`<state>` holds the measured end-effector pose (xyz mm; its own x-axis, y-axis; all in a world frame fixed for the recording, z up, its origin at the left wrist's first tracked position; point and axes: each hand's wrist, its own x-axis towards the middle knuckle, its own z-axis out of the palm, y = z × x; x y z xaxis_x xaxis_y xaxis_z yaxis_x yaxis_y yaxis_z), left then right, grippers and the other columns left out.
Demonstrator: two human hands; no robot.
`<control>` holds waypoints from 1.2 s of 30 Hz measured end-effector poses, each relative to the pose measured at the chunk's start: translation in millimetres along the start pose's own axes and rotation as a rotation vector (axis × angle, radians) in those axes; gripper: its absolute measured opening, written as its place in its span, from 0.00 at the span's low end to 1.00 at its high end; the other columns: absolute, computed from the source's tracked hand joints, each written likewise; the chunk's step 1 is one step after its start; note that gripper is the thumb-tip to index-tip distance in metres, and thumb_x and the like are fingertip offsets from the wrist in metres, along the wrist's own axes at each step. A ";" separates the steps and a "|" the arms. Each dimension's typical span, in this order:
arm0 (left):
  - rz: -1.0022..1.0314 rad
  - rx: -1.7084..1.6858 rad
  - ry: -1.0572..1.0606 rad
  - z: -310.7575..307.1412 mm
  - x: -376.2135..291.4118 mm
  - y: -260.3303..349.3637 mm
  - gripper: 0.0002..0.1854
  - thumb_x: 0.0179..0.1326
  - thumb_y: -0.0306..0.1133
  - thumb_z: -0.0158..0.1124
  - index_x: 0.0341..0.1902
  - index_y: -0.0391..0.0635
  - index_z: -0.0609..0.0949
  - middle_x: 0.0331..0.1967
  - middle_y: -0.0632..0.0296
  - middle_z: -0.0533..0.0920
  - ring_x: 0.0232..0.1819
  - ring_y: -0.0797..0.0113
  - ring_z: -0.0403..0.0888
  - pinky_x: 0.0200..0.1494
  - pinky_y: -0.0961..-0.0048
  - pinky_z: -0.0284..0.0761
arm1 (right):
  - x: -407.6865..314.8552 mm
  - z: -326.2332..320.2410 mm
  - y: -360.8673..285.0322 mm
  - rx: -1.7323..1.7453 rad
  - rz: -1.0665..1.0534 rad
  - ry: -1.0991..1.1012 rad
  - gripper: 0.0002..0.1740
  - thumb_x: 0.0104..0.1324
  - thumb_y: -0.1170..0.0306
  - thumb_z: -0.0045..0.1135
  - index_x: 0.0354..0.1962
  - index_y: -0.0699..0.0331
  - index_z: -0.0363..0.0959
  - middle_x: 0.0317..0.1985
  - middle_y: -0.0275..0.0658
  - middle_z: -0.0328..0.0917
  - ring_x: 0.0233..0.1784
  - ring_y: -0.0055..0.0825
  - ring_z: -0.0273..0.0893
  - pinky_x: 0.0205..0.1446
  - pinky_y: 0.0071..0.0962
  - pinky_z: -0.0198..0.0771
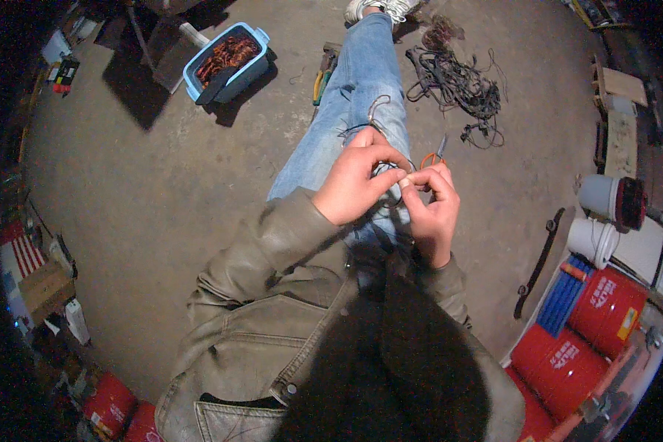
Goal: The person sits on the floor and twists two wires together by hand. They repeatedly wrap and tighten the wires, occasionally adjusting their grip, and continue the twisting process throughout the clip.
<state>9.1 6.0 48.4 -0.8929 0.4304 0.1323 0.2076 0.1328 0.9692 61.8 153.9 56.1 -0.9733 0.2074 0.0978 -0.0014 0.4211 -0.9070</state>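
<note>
My left hand (359, 174) and my right hand (435, 207) meet above my jeans-covered legs (323, 149), fingertips pinched together. A thin dark wire (354, 128) runs in loops around and beyond the left hand, and both hands appear to grip part of it. The exact pinched spot is mostly covered by the fingers. Just past the right hand, orange-handled scissors (433, 159) point away from me; what they rest on is hard to tell. Pliers (323, 74) with yellow and green grips lie on the floor left of my legs.
A light-blue plastic basin (243, 91) of copper-coloured wire stands ahead on the left. Right of my legs lies a tangle of black cables (458, 83) on the concrete floor (171, 221). Red drums (558, 353), white buckets (591, 240) and a skateboard (544, 259) line the right side.
</note>
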 end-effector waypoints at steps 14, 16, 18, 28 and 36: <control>-0.114 -0.215 0.065 3.1 -4.6 -7.0 0.07 0.47 0.31 0.69 0.31 0.45 0.82 0.31 0.69 0.68 0.28 0.80 0.60 0.28 0.83 0.57 | 2.2 -4.1 3.0 0.170 0.104 -0.027 0.02 0.51 0.79 0.57 0.23 0.66 0.72 0.25 0.30 0.66 0.30 0.17 0.61 0.33 0.17 0.55; -0.153 -0.221 0.087 4.0 -5.3 -9.4 0.07 0.47 0.31 0.70 0.30 0.45 0.82 0.30 0.70 0.68 0.27 0.81 0.59 0.27 0.83 0.57 | 2.6 -4.5 1.6 0.165 0.089 -0.023 0.02 0.51 0.79 0.57 0.23 0.66 0.72 0.25 0.31 0.66 0.30 0.17 0.61 0.34 0.18 0.55; -0.178 -0.238 0.109 4.9 -6.9 -10.0 0.07 0.47 0.32 0.70 0.29 0.45 0.82 0.30 0.70 0.68 0.26 0.81 0.59 0.27 0.83 0.56 | 3.1 -4.5 0.4 0.149 0.074 -0.016 0.02 0.50 0.79 0.58 0.23 0.66 0.72 0.25 0.31 0.67 0.30 0.18 0.62 0.34 0.18 0.56; -0.251 -0.210 0.091 8.3 -11.5 3.0 0.11 0.48 0.35 0.69 0.31 0.42 0.80 0.30 0.69 0.72 0.25 0.82 0.60 0.28 0.84 0.56 | 2.8 -2.6 -6.2 0.045 -0.029 0.001 0.04 0.48 0.77 0.60 0.23 0.66 0.73 0.25 0.33 0.68 0.32 0.21 0.66 0.37 0.20 0.61; -0.230 -0.299 0.097 5.9 -11.3 -6.7 0.07 0.50 0.30 0.66 0.33 0.42 0.82 0.28 0.68 0.76 0.26 0.82 0.64 0.30 0.82 0.61 | 2.7 -5.1 -1.7 0.168 0.074 -0.046 0.02 0.51 0.78 0.58 0.24 0.67 0.73 0.27 0.32 0.68 0.32 0.19 0.65 0.37 0.18 0.60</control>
<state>20.2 5.5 39.1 -0.9391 0.3317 -0.0899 -0.1148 -0.0565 0.9918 60.3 158.2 60.0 -0.9818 0.1897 0.0126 0.0362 0.2517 -0.9671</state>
